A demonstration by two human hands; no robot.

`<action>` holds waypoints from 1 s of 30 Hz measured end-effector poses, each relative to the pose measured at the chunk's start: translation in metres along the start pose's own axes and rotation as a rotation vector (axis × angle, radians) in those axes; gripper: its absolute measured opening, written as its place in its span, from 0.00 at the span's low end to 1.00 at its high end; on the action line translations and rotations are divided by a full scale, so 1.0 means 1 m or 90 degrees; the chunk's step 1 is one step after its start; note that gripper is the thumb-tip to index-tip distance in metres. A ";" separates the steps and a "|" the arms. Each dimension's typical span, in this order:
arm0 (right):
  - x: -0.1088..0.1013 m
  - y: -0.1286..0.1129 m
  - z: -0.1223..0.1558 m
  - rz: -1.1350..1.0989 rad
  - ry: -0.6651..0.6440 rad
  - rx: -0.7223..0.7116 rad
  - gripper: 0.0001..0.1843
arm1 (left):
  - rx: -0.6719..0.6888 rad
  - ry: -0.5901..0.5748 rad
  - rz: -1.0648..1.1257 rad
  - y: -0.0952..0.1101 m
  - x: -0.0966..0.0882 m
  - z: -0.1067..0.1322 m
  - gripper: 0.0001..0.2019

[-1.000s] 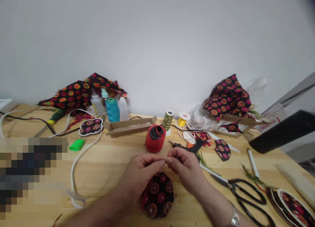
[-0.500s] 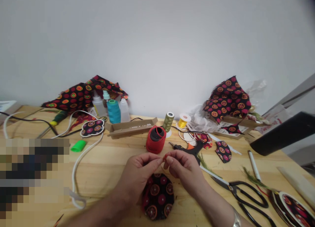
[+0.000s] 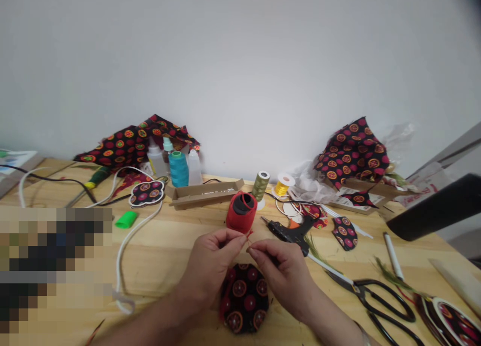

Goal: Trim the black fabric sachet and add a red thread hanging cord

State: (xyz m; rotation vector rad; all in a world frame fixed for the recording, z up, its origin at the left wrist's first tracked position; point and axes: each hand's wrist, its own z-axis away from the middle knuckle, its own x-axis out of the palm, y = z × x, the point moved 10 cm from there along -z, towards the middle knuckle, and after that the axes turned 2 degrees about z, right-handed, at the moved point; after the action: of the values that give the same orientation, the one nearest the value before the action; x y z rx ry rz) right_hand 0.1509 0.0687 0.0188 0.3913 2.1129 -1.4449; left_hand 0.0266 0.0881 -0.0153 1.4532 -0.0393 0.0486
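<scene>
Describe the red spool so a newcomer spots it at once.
On the wooden workbench, find the low cardboard tray near the middle. Just in front of it, above the left hand and right hand, sits the red thread spool: squat, dark hollow top, unlike the slim olive-green spool beside it.

A short red thread [image 3: 248, 237] is stretching from the left hand's pinched fingers [image 3: 241, 240] toward the right hand [image 3: 281, 278], just beside a red spool [image 3: 241, 212], while a round black fabric piece [image 3: 244, 298], printed with red and orange circles, is lying flat beneath both hands.
</scene>
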 end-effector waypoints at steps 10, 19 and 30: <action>0.004 -0.005 0.001 0.021 -0.028 -0.031 0.13 | 0.011 -0.007 -0.010 0.001 0.001 0.002 0.07; 0.006 -0.014 0.005 0.081 -0.013 -0.096 0.11 | 0.032 0.024 -0.046 0.009 -0.005 0.001 0.06; 0.016 -0.015 0.008 0.148 -0.047 -0.158 0.11 | -0.045 -0.012 0.132 -0.005 0.005 0.001 0.07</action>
State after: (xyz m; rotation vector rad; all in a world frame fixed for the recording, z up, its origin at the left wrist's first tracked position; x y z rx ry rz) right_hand 0.1325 0.0546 0.0193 0.4617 2.0784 -1.0365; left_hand 0.0318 0.0865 -0.0197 1.3752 -0.2054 0.2019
